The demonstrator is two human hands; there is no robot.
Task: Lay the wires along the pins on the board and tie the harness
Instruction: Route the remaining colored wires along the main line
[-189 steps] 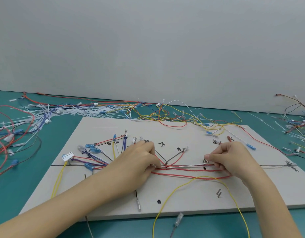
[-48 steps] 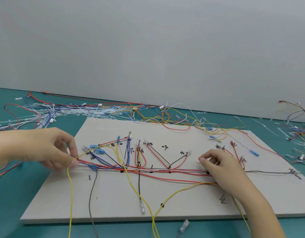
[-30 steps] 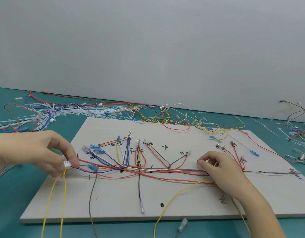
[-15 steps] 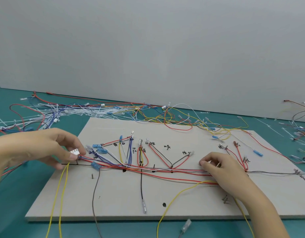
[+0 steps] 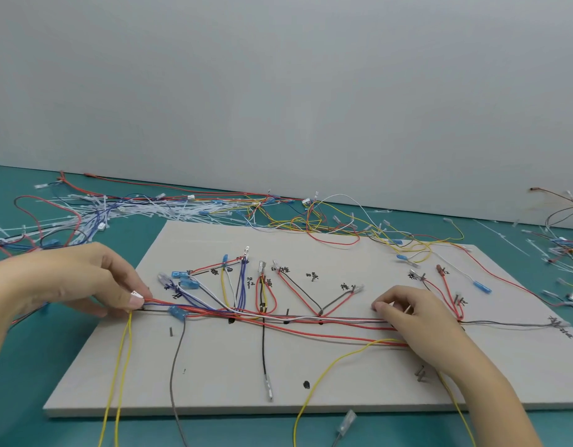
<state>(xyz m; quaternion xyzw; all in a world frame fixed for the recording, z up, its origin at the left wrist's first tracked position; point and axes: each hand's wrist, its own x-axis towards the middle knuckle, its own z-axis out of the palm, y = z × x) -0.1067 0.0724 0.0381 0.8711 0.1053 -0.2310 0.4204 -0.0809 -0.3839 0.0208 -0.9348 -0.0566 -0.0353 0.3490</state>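
With both forearms reaching in from the near edge, pretty stretched-out pose going on. Left hand [image 5: 75, 282] out past the left edge of the board [image 5: 214, 382], palm down, wrist over the teal tabletop [image 5: 27, 366]. Thumb and forefinger pinching a small white connector [image 5: 136, 297] right at the board's left edge, other fingers [image 5: 94, 312] curled loosely underneath. Two yellow wires [image 5: 122, 366] dropping straight down from that pinch and off the near edge.

Right hand [image 5: 417, 321] sitting on the right half of the board, knuckles up, fingers bent with the tips pressing down on the wire bundle [image 5: 294, 319]. Can't tell for sure whether anything is actually pinched there or just held flat. Forearm angled off toward the lower right corner.

Bundle itself pulled in a long line across the middle of the board between the two hands: red, white, blue and grey strands running past short dark pins [image 5: 171, 331]. Branches fanning up toward the far side next to handwritten black labels, some ending in blue terminals [image 5: 178, 274]. One black wire [image 5: 263, 350] hanging down toward the near edge with a clear terminal on its end. Another yellow wire [image 5: 327, 369] looping from under the right hand off the front.

Big tangle of loose wires and white cable ties [image 5: 149, 209] piled behind the board along the grey wall [image 5: 278, 91], more off to the right.
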